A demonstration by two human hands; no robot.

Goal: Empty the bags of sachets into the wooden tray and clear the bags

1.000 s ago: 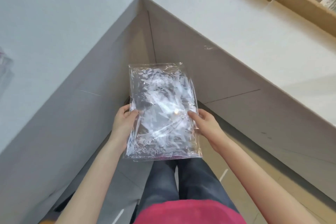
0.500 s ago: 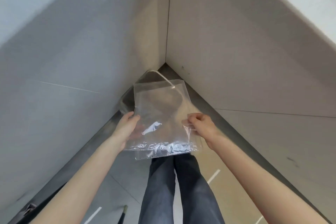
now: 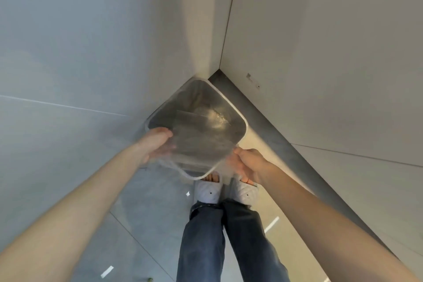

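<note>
An empty clear plastic bag [image 3: 196, 142] hangs flat between my hands, just above the open mouth of a grey waste bin [image 3: 227, 99] with a white rim. My left hand [image 3: 156, 142] grips the bag's left edge, with fingers partly behind the plastic. The bag's lower right corner is pinched by my right hand [image 3: 248, 162]. Some crumpled clear plastic [image 3: 217, 118] lies inside the bin. The image is motion-blurred. The wooden tray and the sachets are out of view.
The bin stands on the floor in the corner where two pale cabinet panels [image 3: 320, 75] meet, above a dark plinth [image 3: 263, 117]. My feet in white slippers [image 3: 208, 190] stand right in front of the bin on a grey tiled floor.
My view has tilted down from counter height to the floor corner. Both hands have carried the empty bag downward, from in front of me to just over the bin.
</note>
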